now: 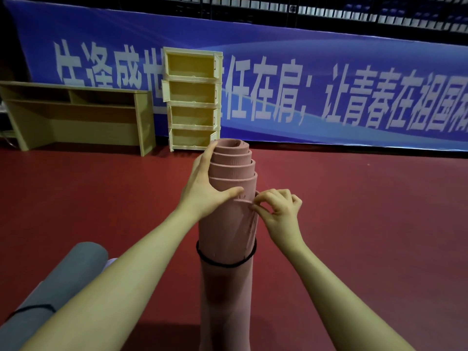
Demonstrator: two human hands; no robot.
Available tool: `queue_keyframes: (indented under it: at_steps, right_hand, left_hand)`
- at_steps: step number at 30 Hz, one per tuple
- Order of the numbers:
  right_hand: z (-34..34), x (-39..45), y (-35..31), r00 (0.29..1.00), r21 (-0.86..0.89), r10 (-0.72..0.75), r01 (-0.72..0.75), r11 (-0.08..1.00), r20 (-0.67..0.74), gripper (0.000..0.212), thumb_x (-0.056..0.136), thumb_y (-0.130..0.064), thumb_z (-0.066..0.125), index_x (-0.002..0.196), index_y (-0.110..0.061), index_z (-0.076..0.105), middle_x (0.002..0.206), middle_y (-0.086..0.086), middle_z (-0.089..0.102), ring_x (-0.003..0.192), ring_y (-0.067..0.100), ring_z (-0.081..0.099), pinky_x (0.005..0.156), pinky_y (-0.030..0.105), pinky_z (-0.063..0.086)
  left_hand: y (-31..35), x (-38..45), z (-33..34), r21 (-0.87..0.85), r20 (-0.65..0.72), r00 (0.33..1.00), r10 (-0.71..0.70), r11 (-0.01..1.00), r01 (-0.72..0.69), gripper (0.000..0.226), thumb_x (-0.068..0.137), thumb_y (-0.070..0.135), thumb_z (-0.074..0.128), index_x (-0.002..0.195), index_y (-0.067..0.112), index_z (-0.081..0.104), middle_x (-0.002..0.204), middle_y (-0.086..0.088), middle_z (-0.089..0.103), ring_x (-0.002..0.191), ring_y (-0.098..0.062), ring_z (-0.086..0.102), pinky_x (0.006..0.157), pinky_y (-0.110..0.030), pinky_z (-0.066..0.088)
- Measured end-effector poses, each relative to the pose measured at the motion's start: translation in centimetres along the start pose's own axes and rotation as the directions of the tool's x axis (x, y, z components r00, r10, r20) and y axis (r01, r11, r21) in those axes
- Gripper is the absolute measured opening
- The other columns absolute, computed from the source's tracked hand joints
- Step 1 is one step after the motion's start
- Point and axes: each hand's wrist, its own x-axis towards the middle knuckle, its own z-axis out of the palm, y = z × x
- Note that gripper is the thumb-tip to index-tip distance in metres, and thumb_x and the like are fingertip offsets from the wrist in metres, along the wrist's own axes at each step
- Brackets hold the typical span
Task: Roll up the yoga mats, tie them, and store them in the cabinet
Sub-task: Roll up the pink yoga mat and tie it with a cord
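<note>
Upright rolled mat [228,224] between both hands, second mat [63,282] left, cabinet [193,97] behind

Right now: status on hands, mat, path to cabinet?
Left hand grips pink mat; right hand pinches its second tie. Black band on. Cabinet open, floor path unobstructed.

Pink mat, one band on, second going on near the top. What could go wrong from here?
1. The pink mat has telescoped: its inner layers stick out at the top. The upper pink band, pinched by the right hand, may slip off that taper.
2. The left hand alone steadies the standing roll; it could tip if released.
3. The black band looks loose, so the roll may unwind when carried to the cabinet.
</note>
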Motion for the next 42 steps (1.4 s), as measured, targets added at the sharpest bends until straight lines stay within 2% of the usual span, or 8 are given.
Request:
queue_keyframes:
  at_steps: [6, 15, 20, 26, 29, 34, 39, 42]
  right_hand:
    - [-1.3, 2.7, -1.2, 0.999, 0.165, -0.008, 0.014, 0.986, -0.039, 0.010, 0.072, -0.020, 0.078, 0.073, -0.019, 0.068, 0.079, -0.014, 0.063, 0.085, 0.009, 0.046, 0.077, 0.025, 0.034]
    - [0.0, 0.9, -1.4, 0.970, 0.590, 0.139, -0.233, 0.773, 0.200, 0.016, 0.074, 0.006, 0.075, 0.072, -0.006, 0.065, 0.133, -0.011, 0.055, 0.127, 0.003, 0.048, 0.100, 0.027, 0.045]
    - [-0.4, 1.8, -2.0, 0.961, 0.631, 0.158, -0.270, 0.727, 0.229, 0.011, 0.076, 0.010, 0.071, 0.075, 0.002, 0.064, 0.131, -0.004, 0.059, 0.123, 0.005, 0.053, 0.101, 0.028, 0.045]
    - [-0.3, 2.5, -1.5, 0.962, 0.659, 0.173, -0.272, 0.701, 0.213, 0.012, 0.073, 0.011, 0.073, 0.074, 0.001, 0.066, 0.124, 0.001, 0.065, 0.120, 0.010, 0.057, 0.103, 0.039, 0.046]
    - [0.5, 1.5, -1.3, 0.952, 0.665, 0.185, -0.304, 0.682, 0.245, 0.017, 0.071, 0.012, 0.074, 0.070, -0.003, 0.067, 0.121, 0.004, 0.067, 0.118, 0.014, 0.059, 0.103, 0.044, 0.045]
    - [-0.2, 1.6, -1.6, 0.953, 0.672, 0.183, -0.299, 0.677, 0.240, 0.011, 0.073, 0.014, 0.071, 0.076, 0.003, 0.066, 0.122, -0.004, 0.064, 0.119, 0.009, 0.058, 0.095, 0.025, 0.047]
    - [-1.4, 3.3, -1.8, 0.982, 0.665, 0.121, -0.187, 0.723, 0.144, 0.012, 0.075, 0.013, 0.070, 0.081, 0.003, 0.066, 0.126, 0.002, 0.062, 0.123, 0.013, 0.056, 0.098, 0.024, 0.046]
    - [-1.3, 3.4, -1.1, 0.971, 0.609, 0.100, -0.214, 0.764, 0.215, 0.014, 0.080, 0.003, 0.071, 0.092, 0.003, 0.063, 0.130, 0.000, 0.060, 0.122, 0.011, 0.055, 0.097, 0.021, 0.045]
  left_hand:
    - [0.9, 2.0, -1.3, -0.022, 0.053, 0.998, 0.026, 0.999, -0.025, 0.106, 0.057, 0.057, 0.078, 0.142, 0.056, 0.012, 0.145, 0.014, 0.031, 0.131, -0.006, 0.035, 0.103, -0.038, 0.036]
    - [-1.6, -0.6, -1.3, -0.031, 0.033, 0.997, 0.076, 0.997, -0.075, 0.107, 0.062, 0.041, 0.084, 0.146, 0.029, 0.019, 0.157, 0.003, 0.014, 0.143, -0.007, 0.017, 0.116, -0.034, 0.023]
    - [-1.0, 0.1, -2.0, -0.029, 0.030, 0.996, 0.089, 0.996, -0.088, 0.103, 0.059, 0.055, 0.076, 0.143, 0.035, 0.022, 0.154, 0.004, 0.022, 0.141, -0.011, 0.025, 0.114, -0.040, 0.029]
    - [-0.4, 1.0, -2.2, -0.042, 0.047, 0.987, 0.155, 0.987, -0.153, 0.093, 0.057, 0.055, 0.076, 0.132, 0.045, 0.022, 0.151, 0.017, 0.013, 0.134, 0.013, 0.019, 0.102, 0.000, 0.016]
    - [-1.5, -0.6, -1.7, -0.048, -0.007, 0.983, 0.183, 0.982, -0.183, 0.091, 0.061, 0.049, 0.076, 0.136, 0.039, 0.024, 0.147, 0.018, 0.027, 0.132, 0.008, 0.029, 0.104, -0.006, 0.024]
    - [-0.9, -0.5, -1.4, -0.025, -0.068, 0.984, 0.163, 0.986, -0.165, 0.092, 0.061, 0.039, 0.084, 0.134, 0.041, 0.028, 0.150, 0.002, 0.032, 0.135, -0.009, 0.034, 0.108, -0.014, 0.027]
    - [1.3, 2.0, -1.7, 0.034, -0.093, 0.963, 0.252, 0.968, -0.250, 0.091, 0.062, 0.041, 0.082, 0.139, 0.033, 0.033, 0.150, 0.009, 0.029, 0.137, 0.000, 0.027, 0.108, -0.010, 0.021]
    - [0.4, 1.5, -1.6, 0.096, -0.028, 0.967, 0.252, 0.964, -0.249, 0.083, 0.068, 0.054, 0.070, 0.139, 0.035, 0.031, 0.149, 0.019, 0.021, 0.134, 0.006, 0.022, 0.110, -0.026, 0.027]
